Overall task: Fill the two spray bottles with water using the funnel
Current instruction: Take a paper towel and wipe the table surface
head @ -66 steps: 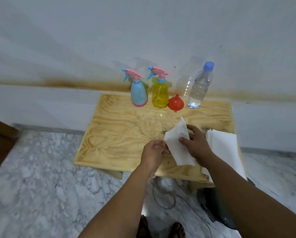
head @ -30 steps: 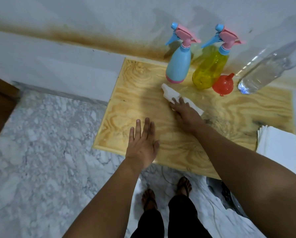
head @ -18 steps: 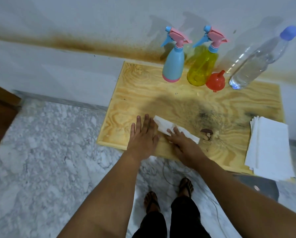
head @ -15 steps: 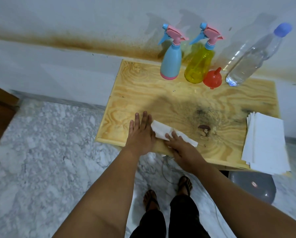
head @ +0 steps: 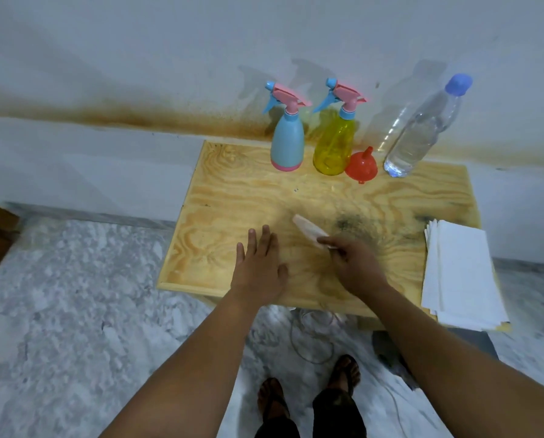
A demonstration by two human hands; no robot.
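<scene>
So we're still on table prep tbh, no filling yet. Our right hand (head: 356, 267) has the folded tissue (head: 310, 232) pinched between thumb and fingers, and compared w/ half a sec ago it has swung away from the front edge of the table (head: 220, 197) and up toward the middle, right by the dark stain (head: 348, 223). It's pretty blurred, so we can't tell if the tissue is flat on the wood or lifting off it. A sec ago the same hand was wiping way up by the bottles, so it reads like back-and-forth wipe passes.

Our left hand (head: 259, 268) is flat on the wood, fingers straight and spread a bit, holding nothing. Before, it was touching the tissue; now there's a clear gap btw them.

Task stuff hasn't budged: blue spray bottle (head: 287, 143) and yellow spray bottle (head: 334, 143) stand upright at the back against the wall, both w/ trigger heads on. The red funnel (head: 361, 165) sits mouth-down just beside the yellow one, spout up, and the water bottle (head: 421, 134) w/ its blue cap on is just right of that. Stack of tissues (head: 460, 273) sits at the right edge.

Imo that means zero progress on the actual fill. Heads need unscrewing, cap off, funnel flipped into a neck. Prob we ditch the tissue first.
</scene>
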